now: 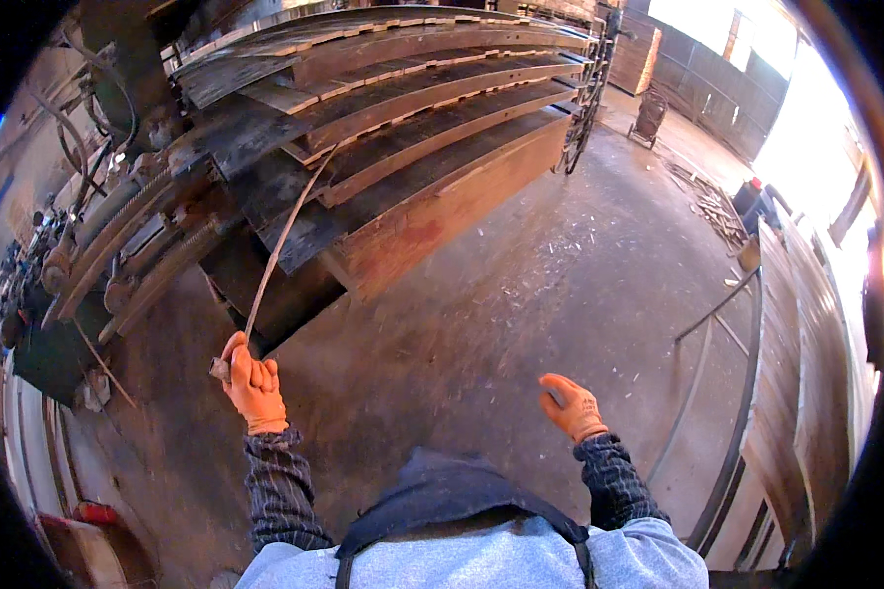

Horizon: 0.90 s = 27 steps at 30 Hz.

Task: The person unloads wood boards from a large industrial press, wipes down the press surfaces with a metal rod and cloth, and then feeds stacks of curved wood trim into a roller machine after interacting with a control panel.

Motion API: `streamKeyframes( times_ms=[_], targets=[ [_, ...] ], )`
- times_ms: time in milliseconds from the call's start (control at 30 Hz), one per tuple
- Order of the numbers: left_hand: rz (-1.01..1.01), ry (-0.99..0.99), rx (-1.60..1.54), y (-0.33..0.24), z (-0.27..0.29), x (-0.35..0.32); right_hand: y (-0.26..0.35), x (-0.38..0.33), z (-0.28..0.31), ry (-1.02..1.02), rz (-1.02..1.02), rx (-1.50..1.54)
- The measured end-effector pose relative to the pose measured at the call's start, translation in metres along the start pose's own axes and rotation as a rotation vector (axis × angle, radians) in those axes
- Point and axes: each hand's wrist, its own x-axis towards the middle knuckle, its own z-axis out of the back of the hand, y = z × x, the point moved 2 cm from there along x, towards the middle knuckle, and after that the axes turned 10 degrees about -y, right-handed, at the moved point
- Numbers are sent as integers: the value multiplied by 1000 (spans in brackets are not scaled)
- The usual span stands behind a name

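Gripping 1 long stick (286, 228), the left hand (255, 391) is closed; the right hand (572, 407), glove print (588, 403) illegible, hangs half-open, empty.

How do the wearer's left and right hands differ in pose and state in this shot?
The left hand is closed around a long thin stick, while the right hand is loosely curled, with nothing clearly visible in it. In the picture, the left hand is nearer the large layered rack; the right hand is farther from it. Both hands wear orange gloves below dark striped sleeves.
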Motion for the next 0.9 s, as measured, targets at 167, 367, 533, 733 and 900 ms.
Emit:
streamKeyframes(
  times_ms=[167, 367, 533, 733, 900],
  targets=[
    [50, 68, -12, 15, -12, 3, -22, -16, 10, -29, -37, 3],
    [125, 62, -84, 54, -91, 8, -32, -16, 15, -49, -122, 39],
    [135, 77, -16, 85, -122, 28, -41, -33, 10, -43, -196, 4],
    [-12, 208, 160, 78, -133, 29, -45, -72, 15, -2, -370, 14],
    [-58, 305, 221, 55, -144, 8, -50, -87, 17, -3, -493, -16]
  ],
)
